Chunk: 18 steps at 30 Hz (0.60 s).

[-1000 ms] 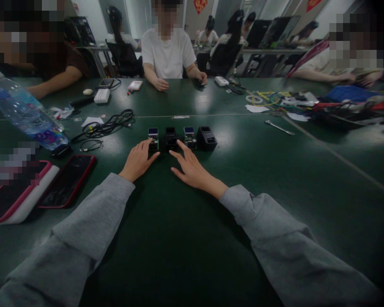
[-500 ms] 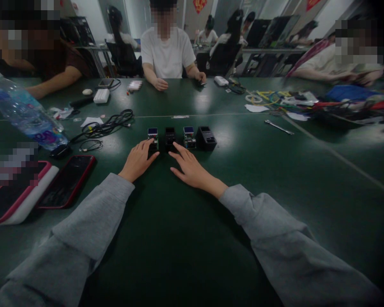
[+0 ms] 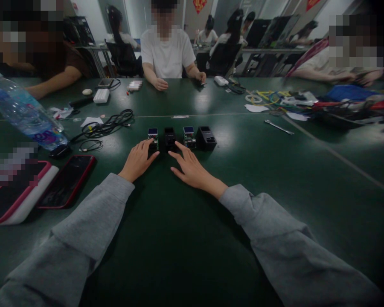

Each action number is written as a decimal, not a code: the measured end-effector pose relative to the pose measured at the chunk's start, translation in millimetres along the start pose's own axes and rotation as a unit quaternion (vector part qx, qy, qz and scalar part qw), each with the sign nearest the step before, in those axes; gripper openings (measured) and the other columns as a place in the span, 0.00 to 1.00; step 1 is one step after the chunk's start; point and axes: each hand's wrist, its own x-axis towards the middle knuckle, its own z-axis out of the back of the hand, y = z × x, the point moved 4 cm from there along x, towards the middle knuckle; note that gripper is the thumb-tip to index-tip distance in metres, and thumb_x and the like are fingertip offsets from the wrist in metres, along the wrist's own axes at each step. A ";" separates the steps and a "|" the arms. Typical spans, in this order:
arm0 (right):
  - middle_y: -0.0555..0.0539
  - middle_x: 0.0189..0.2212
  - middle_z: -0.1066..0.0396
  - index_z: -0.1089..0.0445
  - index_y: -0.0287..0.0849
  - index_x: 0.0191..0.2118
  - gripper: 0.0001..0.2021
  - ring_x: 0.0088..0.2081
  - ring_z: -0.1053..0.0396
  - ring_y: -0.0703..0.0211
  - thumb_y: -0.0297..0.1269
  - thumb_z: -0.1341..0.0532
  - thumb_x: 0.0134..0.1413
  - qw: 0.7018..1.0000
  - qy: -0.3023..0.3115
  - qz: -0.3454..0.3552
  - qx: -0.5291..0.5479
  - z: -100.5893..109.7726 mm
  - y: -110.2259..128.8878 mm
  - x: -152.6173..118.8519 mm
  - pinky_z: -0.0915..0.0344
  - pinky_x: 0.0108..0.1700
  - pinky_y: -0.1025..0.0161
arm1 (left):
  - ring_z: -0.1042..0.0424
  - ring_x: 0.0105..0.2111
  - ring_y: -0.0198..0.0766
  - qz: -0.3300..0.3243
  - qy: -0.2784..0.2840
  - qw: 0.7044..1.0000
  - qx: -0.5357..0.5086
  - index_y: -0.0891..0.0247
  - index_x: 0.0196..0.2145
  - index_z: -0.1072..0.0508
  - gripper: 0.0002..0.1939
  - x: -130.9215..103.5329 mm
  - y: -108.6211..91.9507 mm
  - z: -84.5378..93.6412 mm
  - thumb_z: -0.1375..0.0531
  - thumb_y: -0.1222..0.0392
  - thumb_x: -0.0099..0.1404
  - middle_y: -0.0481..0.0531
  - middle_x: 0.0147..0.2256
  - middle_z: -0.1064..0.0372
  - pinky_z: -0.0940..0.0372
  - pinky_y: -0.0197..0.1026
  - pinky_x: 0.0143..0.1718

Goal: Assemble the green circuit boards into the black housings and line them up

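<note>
A row of small devices stands in front of me on the dark green table (image 3: 179, 221). At its left end is a circuit board with a small screen (image 3: 152, 131); the fingertips of my left hand (image 3: 139, 160) cover its lower part. Beside it stands a black casing (image 3: 169, 135). My right hand (image 3: 192, 167) has its fingers spread at the near side of this casing, the fingertips at its lower right edge; touching or just apart, I cannot tell. Further right are a second circuit board with a screen (image 3: 189, 136) and another black casing (image 3: 206, 138). Neither hand grasps anything.
On the left are a red-edged phone (image 3: 68, 183), a plastic bottle (image 3: 28, 111) and black cables (image 3: 112, 123). To the right lie a wrench (image 3: 278, 127) and a heap of cables and tools (image 3: 333, 102). A person in a white shirt (image 3: 168, 51) sits opposite.
The black casing between the boards has shifted very slightly left, and the fingertips of my right hand have moved a little. My left hand stays in place.
</note>
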 end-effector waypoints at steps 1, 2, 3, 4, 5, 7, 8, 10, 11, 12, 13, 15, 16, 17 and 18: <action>0.40 0.71 0.65 0.50 0.46 0.67 0.27 0.70 0.60 0.43 0.39 0.45 0.66 1.000 -0.010 0.000 -0.008 1.8 -0.5 0.4 0.48 0.67 0.39 | 0.33 0.57 0.51 0.003 -0.003 1.000 0.000 0.64 0.62 0.43 0.28 0.3 -0.3 1.2 0.51 0.43 0.73 0.64 0.58 0.36 0.36 0.55 0.57; 0.40 0.71 0.64 0.50 0.46 0.67 0.26 0.70 0.59 0.43 0.38 0.46 0.66 1.000 -0.023 -0.003 -0.017 4.6 -2.1 0.8 0.48 0.67 0.38 | 0.33 0.56 0.51 0.008 -0.008 1.000 0.001 0.64 0.62 0.43 0.28 0.6 -0.2 3.0 0.52 0.43 0.73 0.64 0.58 0.35 0.37 0.56 0.57; 0.40 0.70 0.62 0.49 0.47 0.66 0.25 0.70 0.58 0.42 0.38 0.47 0.66 0.999 -0.039 -0.010 -0.029 8.4 -5.3 1.1 0.49 0.66 0.37 | 0.33 0.56 0.51 0.017 -0.016 1.000 0.002 0.64 0.62 0.42 0.28 1.1 0.7 5.4 0.53 0.43 0.74 0.64 0.57 0.35 0.36 0.56 0.57; 0.40 0.70 0.60 0.48 0.47 0.66 0.24 0.69 0.57 0.41 0.37 0.48 0.66 0.997 -0.063 -0.023 -0.040 13.3 -10.7 1.1 0.49 0.66 0.36 | 0.33 0.56 0.51 0.027 -0.028 0.999 0.003 0.64 0.62 0.42 0.28 1.6 2.5 8.1 0.55 0.43 0.74 0.63 0.57 0.34 0.36 0.56 0.57; 0.40 0.69 0.58 0.47 0.48 0.65 0.23 0.69 0.56 0.40 0.37 0.49 0.67 0.993 -0.093 -0.042 -0.052 19.1 -18.4 0.5 0.49 0.66 0.36 | 0.32 0.55 0.51 0.038 -0.041 0.998 0.006 0.64 0.62 0.41 0.27 2.0 5.5 11.0 0.56 0.44 0.75 0.63 0.57 0.33 0.36 0.56 0.56; 0.40 0.67 0.54 0.46 0.48 0.64 0.22 0.68 0.53 0.39 0.37 0.50 0.67 0.980 -0.159 -0.091 -0.072 30.3 -40.4 -2.7 0.49 0.65 0.35 | 0.33 0.56 0.51 0.063 -0.068 0.996 0.017 0.63 0.61 0.40 0.26 2.5 15.2 15.9 0.58 0.46 0.75 0.62 0.56 0.33 0.37 0.55 0.57; 0.40 0.66 0.53 0.45 0.47 0.64 0.21 0.67 0.52 0.39 0.37 0.50 0.67 0.971 -0.191 -0.118 -0.080 34.7 -53.8 -5.2 0.49 0.65 0.34 | 0.33 0.56 0.51 0.074 -0.074 0.994 0.026 0.63 0.61 0.39 0.25 2.5 21.6 16.8 0.57 0.48 0.75 0.62 0.56 0.33 0.37 0.55 0.57; 0.37 0.65 0.51 0.43 0.43 0.63 0.22 0.66 0.51 0.38 0.40 0.50 0.66 0.953 -0.234 -0.170 -0.091 38.7 -82.0 -10.8 0.48 0.64 0.34 | 0.34 0.58 0.52 0.093 -0.069 0.992 0.049 0.64 0.61 0.39 0.24 2.3 36.3 15.2 0.55 0.51 0.74 0.63 0.57 0.34 0.38 0.57 0.58; 0.35 0.63 0.49 0.43 0.41 0.62 0.23 0.65 0.50 0.37 0.43 0.49 0.66 0.946 -0.244 -0.193 -0.090 38.4 -95.3 -13.2 0.47 0.63 0.34 | 0.36 0.59 0.54 0.093 -0.049 0.993 0.059 0.65 0.61 0.39 0.24 2.2 43.1 11.8 0.53 0.52 0.74 0.64 0.58 0.35 0.39 0.59 0.58; 0.34 0.62 0.47 0.42 0.39 0.62 0.24 0.64 0.48 0.37 0.45 0.48 0.65 0.941 -0.248 -0.215 -0.082 36.8 -107.2 -15.3 0.45 0.63 0.34 | 0.37 0.60 0.55 0.087 -0.024 0.994 0.066 0.66 0.60 0.37 0.23 2.1 49.1 7.7 0.52 0.52 0.73 0.65 0.59 0.36 0.40 0.60 0.59; 0.33 0.59 0.44 0.41 0.38 0.61 0.25 0.62 0.45 0.36 0.47 0.48 0.65 0.938 -0.248 -0.234 -0.067 34.4 -117.0 -16.9 0.43 0.61 0.34 | 0.37 0.60 0.55 0.082 0.001 0.994 0.067 0.66 0.58 0.34 0.22 1.9 54.2 3.2 0.51 0.53 0.72 0.65 0.59 0.35 0.40 0.61 0.59; 0.32 0.55 0.40 0.40 0.36 0.60 0.27 0.58 0.40 0.38 0.50 0.48 0.64 0.936 -0.240 -0.254 -0.035 29.2 -128.5 -18.3 0.39 0.59 0.36 | 0.37 0.60 0.54 0.073 0.022 0.994 0.072 0.66 0.56 0.33 0.21 1.3 61.3 -3.0 0.51 0.53 0.72 0.65 0.59 0.35 0.40 0.61 0.59; 0.33 0.54 0.39 0.40 0.36 0.61 0.27 0.57 0.38 0.39 0.50 0.49 0.65 0.938 -0.235 -0.254 -0.026 27.3 -130.1 -18.2 0.38 0.58 0.37 | 0.37 0.60 0.53 0.071 0.025 0.994 0.074 0.66 0.56 0.32 0.21 1.2 63.2 -5.0 0.52 0.54 0.72 0.65 0.59 0.35 0.39 0.60 0.59; 0.33 0.54 0.39 0.41 0.36 0.62 0.27 0.56 0.37 0.39 0.49 0.49 0.65 0.940 -0.232 -0.250 -0.025 26.2 -129.7 -17.7 0.37 0.58 0.38 | 0.37 0.60 0.53 0.069 0.023 0.995 0.075 0.66 0.56 0.32 0.21 1.1 64.3 -6.1 0.52 0.54 0.72 0.65 0.59 0.35 0.40 0.60 0.60; 0.33 0.54 0.40 0.42 0.37 0.63 0.27 0.56 0.37 0.40 0.48 0.49 0.65 0.943 -0.227 -0.241 -0.030 25.6 -127.9 -17.1 0.36 0.57 0.38 | 0.37 0.60 0.53 0.068 0.020 0.995 0.076 0.66 0.56 0.32 0.22 1.1 64.7 -6.7 0.51 0.54 0.71 0.65 0.59 0.35 0.40 0.60 0.60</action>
